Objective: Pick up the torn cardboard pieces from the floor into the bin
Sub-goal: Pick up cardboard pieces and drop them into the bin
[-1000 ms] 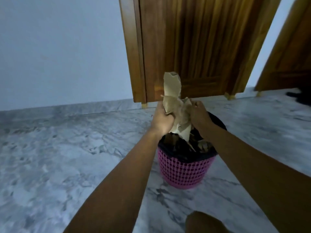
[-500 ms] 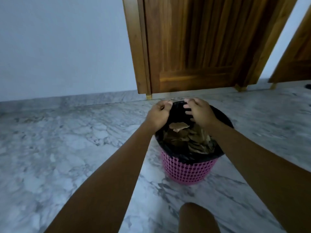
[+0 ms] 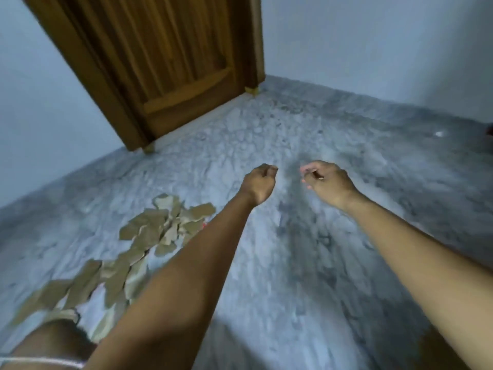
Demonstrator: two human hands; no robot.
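Note:
Several torn brown cardboard pieces [image 3: 149, 231] lie scattered over the marble floor [image 3: 306, 263], in a trail from the lower left up towards the middle. Both my arms reach forward above bare floor, to the right of the pieces. My left hand [image 3: 260, 182] hangs in the air with loosely curled fingers and holds nothing. A short way to its right, my right hand [image 3: 324, 180] is also loosely curled and holds nothing. My left forearm covers the right edge of the scatter. The bin is out of view.
A wooden door [image 3: 165, 62] stands at the back left, set in a pale wall. My knee [image 3: 53, 340] shows at the lower left, over some of the pieces. A small dark object [image 3: 490, 129] sits at the far right edge.
The held cardboard bundle dropped into the pink bin and both hands let go. The view then swung away from the bin to the scattered pieces on the floor.

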